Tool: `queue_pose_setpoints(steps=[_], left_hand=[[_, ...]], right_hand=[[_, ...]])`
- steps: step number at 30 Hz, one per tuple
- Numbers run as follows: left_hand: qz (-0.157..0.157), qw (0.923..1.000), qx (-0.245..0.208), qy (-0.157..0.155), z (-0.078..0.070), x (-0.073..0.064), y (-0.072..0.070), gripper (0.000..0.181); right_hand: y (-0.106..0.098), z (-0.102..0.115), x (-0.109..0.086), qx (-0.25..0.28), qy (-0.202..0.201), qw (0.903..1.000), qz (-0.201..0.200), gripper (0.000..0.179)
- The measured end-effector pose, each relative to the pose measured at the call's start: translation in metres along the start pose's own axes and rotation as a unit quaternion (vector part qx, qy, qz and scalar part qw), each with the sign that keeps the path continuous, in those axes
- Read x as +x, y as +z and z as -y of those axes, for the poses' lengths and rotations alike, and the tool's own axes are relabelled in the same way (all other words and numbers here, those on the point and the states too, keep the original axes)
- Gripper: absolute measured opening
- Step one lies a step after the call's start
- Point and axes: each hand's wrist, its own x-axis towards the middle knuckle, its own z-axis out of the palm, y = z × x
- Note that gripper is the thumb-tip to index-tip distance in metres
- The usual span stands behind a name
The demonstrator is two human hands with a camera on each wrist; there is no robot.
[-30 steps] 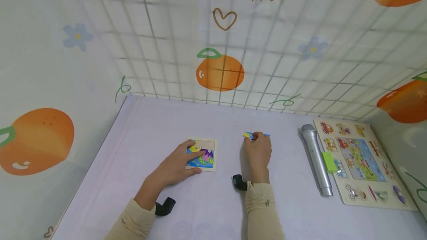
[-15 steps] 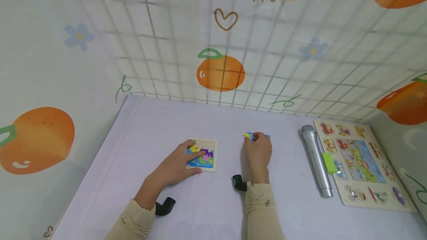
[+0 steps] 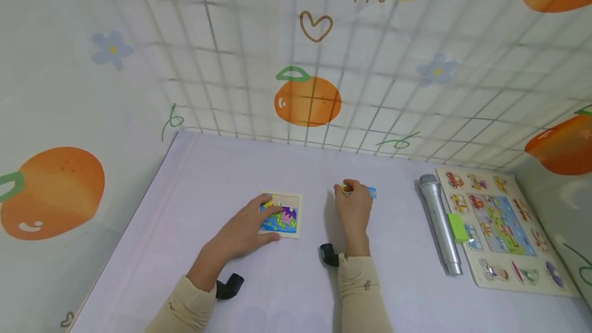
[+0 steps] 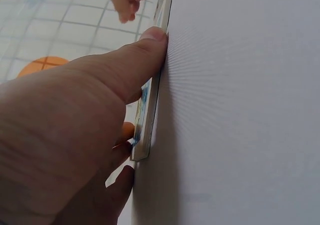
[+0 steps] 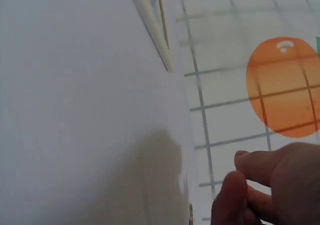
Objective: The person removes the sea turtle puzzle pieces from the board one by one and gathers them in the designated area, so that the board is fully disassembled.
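Observation:
In the head view my left hand (image 3: 245,227) holds a small square wooden jigsaw board (image 3: 299,217). The thumb lies along its front edge and the other fingers rest over its left part and the pieces. Yellow, purple and blue pieces (image 3: 288,215) fill most of the board; its upper right shows bare wood. The left wrist view shows the thumb against the board's edge (image 4: 148,135). My right hand (image 3: 353,215) hovers over blue and yellow puzzle pieces (image 3: 372,192), partly hidden by it. Its thumb and forefinger are apart. In the right wrist view no piece shows in the right hand (image 5: 270,185).
To the right lie a silver microphone (image 3: 439,227), a lime-green block (image 3: 457,227) and a larger wooden picture board (image 3: 481,279). A grid-patterned sheet with oranges (image 3: 307,102) rises behind the white table (image 3: 222,168). Black wrist devices (image 3: 229,287) are worn at both cuffs.
The right hand has shifted slightly left and its thumb and forefinger have parted from the pieces. My left hand stays on the board, its forefinger drawn back a little.

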Motion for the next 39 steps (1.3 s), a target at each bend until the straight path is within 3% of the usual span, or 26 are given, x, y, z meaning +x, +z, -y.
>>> queue_pose_setpoints(steps=[7,15,25,32,39], left_hand=[[0.006,0.9999,-0.009,-0.008,-0.002,-0.003,-0.004,0.066],[0.013,0.9973,0.067,-0.029,-0.007,-0.008,-0.008,0.065],[0.031,0.9991,0.013,-0.028,-0.005,-0.014,-0.018,0.064],[0.033,0.999,0.022,-0.023,-0.004,-0.016,-0.025,0.062],[0.042,0.9987,0.017,-0.025,-0.004,-0.016,-0.026,0.064]], right_hand=[[0.019,0.018,-0.012,0.011,-0.024,0.9984,0.049,0.029],[0.04,0.047,-0.037,0.016,-0.052,0.9902,0.129,0.022],[0.056,0.055,-0.054,0.01,-0.092,0.9758,0.198,0.021],[0.059,0.053,-0.056,-0.019,-0.126,0.9655,0.227,0.022],[0.061,0.056,-0.06,-0.056,-0.133,0.9579,0.248,0.023]])
